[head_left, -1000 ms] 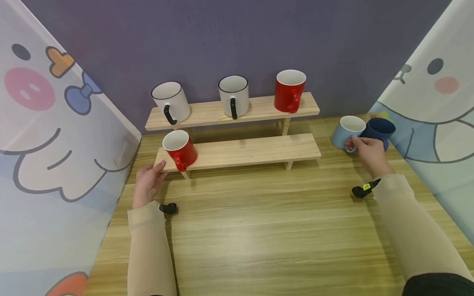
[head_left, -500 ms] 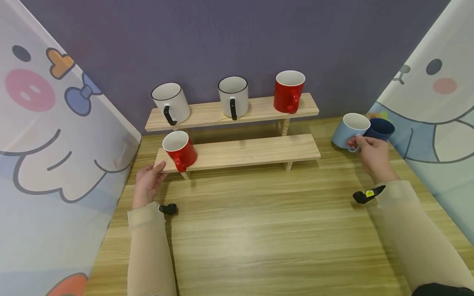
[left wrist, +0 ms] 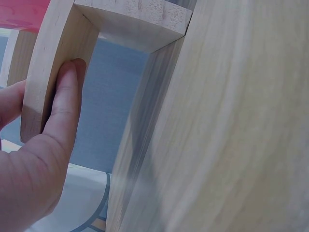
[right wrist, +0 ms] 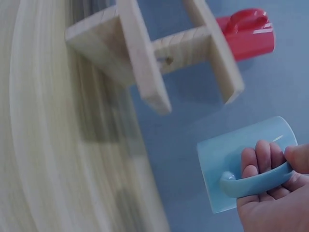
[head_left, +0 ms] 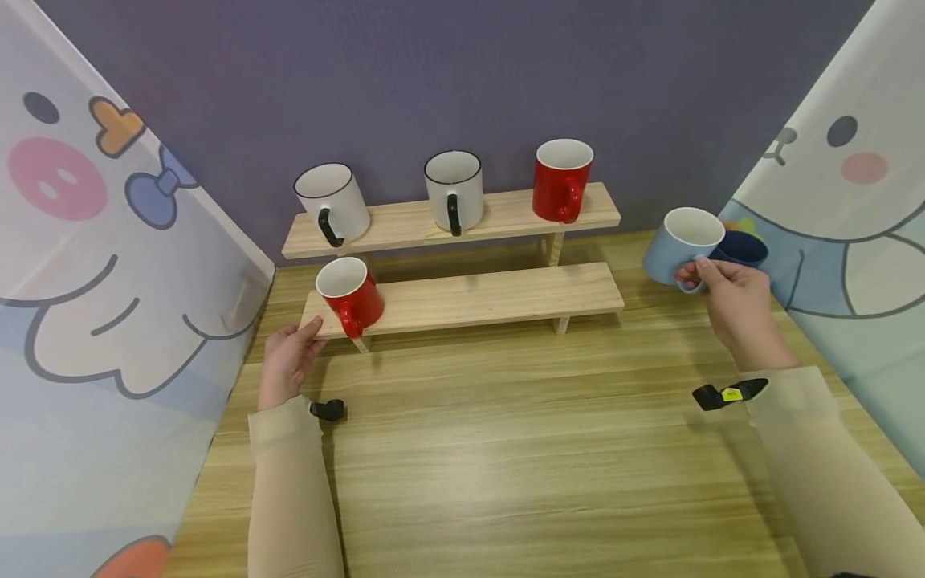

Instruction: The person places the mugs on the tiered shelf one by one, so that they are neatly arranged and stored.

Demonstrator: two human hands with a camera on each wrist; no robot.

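Note:
My right hand point(head_left: 740, 305) grips a light blue mug point(head_left: 668, 250) by its handle, fingers passing through the loop in the right wrist view. The mug looks lifted off the table, to the right of a two-tier wooden shelf point(head_left: 499, 295). Behind that hand a dark blue mug point(head_left: 743, 249) is partly hidden. My left hand point(head_left: 289, 357) holds the left end of the lower board, thumb on top and fingers below, as the left wrist view shows. Close to it a red mug point(head_left: 364, 301) stands on the lower board.
On the upper board stand two white mugs with black handles, one at left point(head_left: 340, 201) and one in the middle point(head_left: 462, 197), and a red mug point(head_left: 552, 189) at right. Printed panels point(head_left: 144, 305) flank the wooden table point(head_left: 506, 449), with a dark wall point(head_left: 448, 72) behind.
My right hand has raised the light blue mug upward, off the table, away from its place against the dark blue mug. The left hand has stayed at the board's end.

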